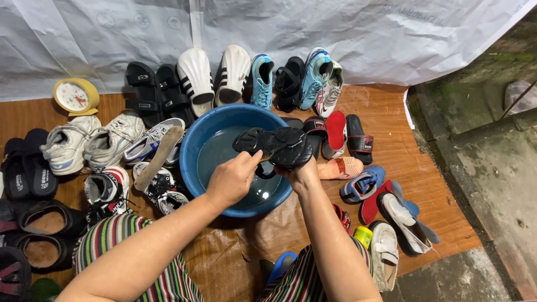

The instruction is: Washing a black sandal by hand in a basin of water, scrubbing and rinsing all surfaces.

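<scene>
Over the blue basin (pixel 193 146) of water, both hands work on one black shoe (pixel 274 143), held sole-up above the surface. The right hand (pixel 299 170) grips it from underneath at the heel end, fingers hidden behind the shoe. The left hand (pixel 232 179) is closed in a fist pressed against the sole's near edge; what it holds cannot be made out. Beyond the hands, white clogs (pixel 215 75) and blue sneakers (pixel 262 78) line the sheet; left of them sits a yellow clock (pixel 75 96).
</scene>
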